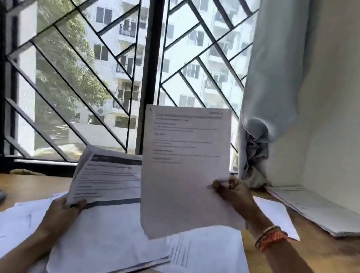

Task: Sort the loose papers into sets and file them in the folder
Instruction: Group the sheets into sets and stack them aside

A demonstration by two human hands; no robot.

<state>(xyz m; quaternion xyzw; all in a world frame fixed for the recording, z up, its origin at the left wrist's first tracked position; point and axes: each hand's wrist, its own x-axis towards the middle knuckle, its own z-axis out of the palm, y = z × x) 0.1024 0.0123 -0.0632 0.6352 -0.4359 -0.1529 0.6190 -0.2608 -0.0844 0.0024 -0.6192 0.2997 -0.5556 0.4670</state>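
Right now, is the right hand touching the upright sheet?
Touching. The head view shows the right hand pinching the upright sheet at its right edge, fingers overlapping the paper.

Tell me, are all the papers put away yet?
Not yet. Maybe done: a flat white paper stack lies by the wall. In hand: the right hand lifts a white printed sheet; the left hand holds a dark-banded form. Left: loose white papers cover the wooden desk. I can't pick out a folder.

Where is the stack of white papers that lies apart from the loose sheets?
In the head view, the stack of white papers lies at the right on the wooden table, against the wall below the pale blue curtain.
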